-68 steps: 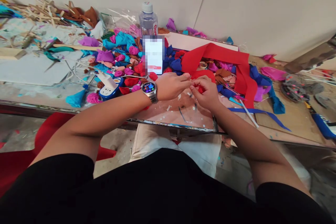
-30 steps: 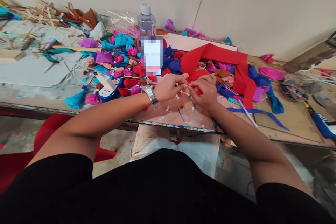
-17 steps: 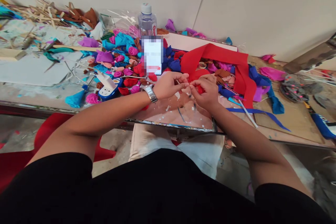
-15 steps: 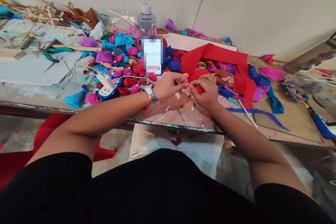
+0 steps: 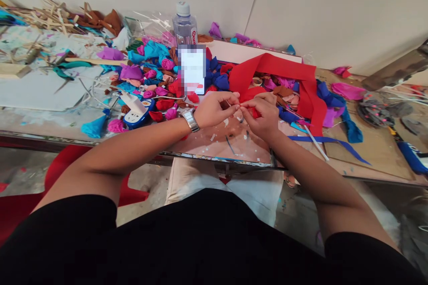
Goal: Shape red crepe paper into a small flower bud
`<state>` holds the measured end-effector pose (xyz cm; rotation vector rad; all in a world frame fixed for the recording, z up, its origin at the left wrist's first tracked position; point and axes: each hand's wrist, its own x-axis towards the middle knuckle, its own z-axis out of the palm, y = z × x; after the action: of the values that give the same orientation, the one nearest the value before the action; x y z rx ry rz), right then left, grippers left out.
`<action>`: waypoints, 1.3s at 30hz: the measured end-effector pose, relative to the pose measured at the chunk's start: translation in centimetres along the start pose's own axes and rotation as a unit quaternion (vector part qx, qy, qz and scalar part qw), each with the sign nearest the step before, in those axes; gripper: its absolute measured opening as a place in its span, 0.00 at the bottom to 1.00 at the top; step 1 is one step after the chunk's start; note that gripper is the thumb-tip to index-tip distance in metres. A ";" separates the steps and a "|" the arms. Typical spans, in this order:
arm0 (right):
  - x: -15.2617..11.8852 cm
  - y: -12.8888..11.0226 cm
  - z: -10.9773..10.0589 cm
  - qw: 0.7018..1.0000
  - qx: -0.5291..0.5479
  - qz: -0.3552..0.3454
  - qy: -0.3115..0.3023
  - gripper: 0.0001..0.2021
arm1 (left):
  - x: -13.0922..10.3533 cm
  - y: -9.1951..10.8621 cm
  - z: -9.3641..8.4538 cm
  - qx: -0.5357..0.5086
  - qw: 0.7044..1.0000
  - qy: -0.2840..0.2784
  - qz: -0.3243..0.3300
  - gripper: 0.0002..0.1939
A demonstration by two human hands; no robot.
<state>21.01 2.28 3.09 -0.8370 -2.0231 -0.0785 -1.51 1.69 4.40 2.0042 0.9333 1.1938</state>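
Observation:
Over the front part of the table, my left hand [image 5: 216, 110] and my right hand [image 5: 262, 113] meet at their fingertips. Both pinch at the end of a red strip [image 5: 282, 67], which loops up behind the hands and down to the right. Red material shows beneath my right hand's fingers. What lies exactly between my left fingertips is too small to make out. A watch [image 5: 190, 120] is on my left wrist.
Behind the hands are a phone [image 5: 193, 71] and a clear bottle [image 5: 185, 26]. Coloured crumpled pieces [image 5: 154, 51] lie to the left, with a blue-and-white power socket [image 5: 138, 113] and green-handled pliers [image 5: 72, 66]. A blue strip [image 5: 347, 146] is at right.
The view has shifted very slightly. Both hands stay together at the red strip, with only tiny finger movement.

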 end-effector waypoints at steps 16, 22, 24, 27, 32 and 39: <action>0.2 -0.3 -0.3 1.000 0.026 0.008 0.001 0.12 | 0.3 -0.6 0.1 -0.012 1.000 0.018 0.005 0.09; 0.1 -0.1 -0.1 0.999 0.031 0.024 0.023 0.12 | 0.0 -0.4 0.2 -0.027 1.000 -0.011 -0.006 0.13; 0.1 0.0 0.0 0.998 0.042 0.019 0.034 0.11 | -0.1 -0.3 0.2 -0.029 0.999 -0.013 -0.007 0.13; 0.1 -0.1 0.0 0.998 0.040 0.031 0.026 0.13 | -0.1 -0.4 0.3 -0.037 0.999 -0.012 -0.012 0.14; 0.3 -0.3 -0.3 0.998 0.041 0.046 0.006 0.15 | -0.1 -0.6 0.3 -0.037 0.999 -0.004 -0.019 0.16; 0.3 -0.1 -0.2 0.998 0.038 0.047 0.011 0.17 | -0.1 -0.5 0.2 -0.014 1.000 -0.005 -0.010 0.17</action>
<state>20.96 2.25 3.43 -0.8776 -1.9512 0.0417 -1.50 1.82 3.90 1.9728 0.9243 1.1784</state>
